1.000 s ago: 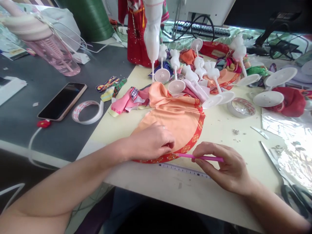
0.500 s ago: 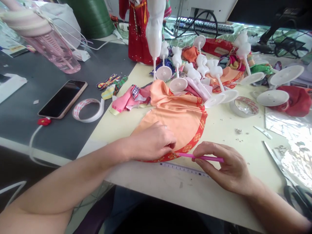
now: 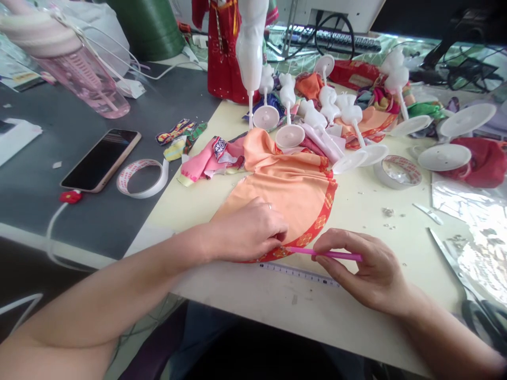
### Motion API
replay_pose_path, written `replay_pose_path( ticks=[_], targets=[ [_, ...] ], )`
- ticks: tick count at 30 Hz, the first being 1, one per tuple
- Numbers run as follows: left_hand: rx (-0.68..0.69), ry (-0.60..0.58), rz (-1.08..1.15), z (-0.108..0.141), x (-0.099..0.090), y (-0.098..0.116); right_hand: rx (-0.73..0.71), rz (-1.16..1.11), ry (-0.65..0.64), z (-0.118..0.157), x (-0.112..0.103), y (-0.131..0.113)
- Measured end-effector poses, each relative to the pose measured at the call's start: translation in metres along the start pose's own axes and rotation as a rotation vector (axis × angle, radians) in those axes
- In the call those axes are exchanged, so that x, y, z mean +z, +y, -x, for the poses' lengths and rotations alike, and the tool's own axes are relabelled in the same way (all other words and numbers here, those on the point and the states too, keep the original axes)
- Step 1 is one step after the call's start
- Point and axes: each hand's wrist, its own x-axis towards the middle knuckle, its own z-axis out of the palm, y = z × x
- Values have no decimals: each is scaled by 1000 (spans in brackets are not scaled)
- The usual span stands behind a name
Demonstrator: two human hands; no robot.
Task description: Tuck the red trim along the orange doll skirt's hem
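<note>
Since the peach cloth skirt panel [image 3: 293,195] is light, soft and likely to slide, it seems best held flat by its red-printed hem; it lies near the front of the bench [image 3: 317,316]. The left hand [image 3: 247,232] presses on it, though any pinch stays hidden. The right hand [image 3: 360,269] grips a pink pen [image 3: 328,255] at the hem. Upper left, a pink drinking bottle [image 3: 85,79] holds a straw [image 3: 95,79].
</note>
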Motion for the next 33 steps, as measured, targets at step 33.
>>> replay_pose_path(
  ticks=[33],
  targets=[
    [-71, 51, 45, -2, 5, 3, -199, 13, -25, -3, -4, -5]
  ],
)
